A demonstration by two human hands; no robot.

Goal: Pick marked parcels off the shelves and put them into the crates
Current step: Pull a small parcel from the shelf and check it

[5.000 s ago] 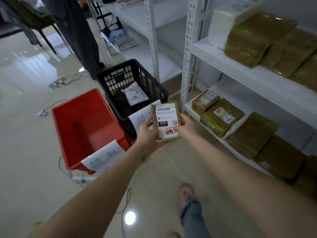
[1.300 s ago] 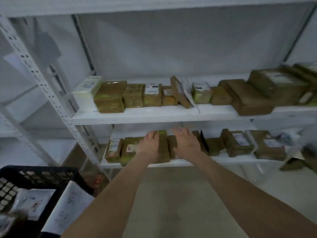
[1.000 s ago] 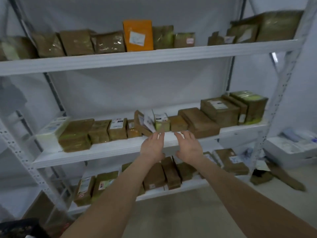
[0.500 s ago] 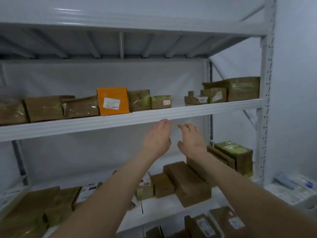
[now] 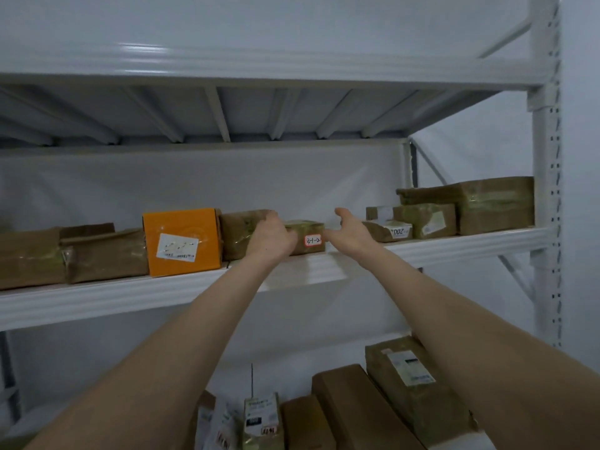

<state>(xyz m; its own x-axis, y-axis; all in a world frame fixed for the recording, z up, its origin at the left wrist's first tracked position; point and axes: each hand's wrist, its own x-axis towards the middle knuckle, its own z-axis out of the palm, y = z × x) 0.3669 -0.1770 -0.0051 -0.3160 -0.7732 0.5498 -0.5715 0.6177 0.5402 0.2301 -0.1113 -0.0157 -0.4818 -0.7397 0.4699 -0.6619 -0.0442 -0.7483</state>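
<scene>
Red-edged handwritten sticker (image 5: 312, 240) marks brown parcel (image 5: 308, 226); left hand (image 5: 271, 237) touches it, grip unclear; right hand (image 5: 350, 233) spread wide.

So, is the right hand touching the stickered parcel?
Cannot tell. Head view: the thumb of the right hand sits at the edge of the parcel, but neither gap nor contact shows plainly.

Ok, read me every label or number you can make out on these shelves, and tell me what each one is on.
"24-2", handwritten, a doubtful reading: red-edged sticker on the small parcel.
"2002" or "200Z", handwritten: white label on the low parcel.
Orange box: white label, print too blurred to read.
Lower-shelf parcels: labels too blurred to read.
</scene>
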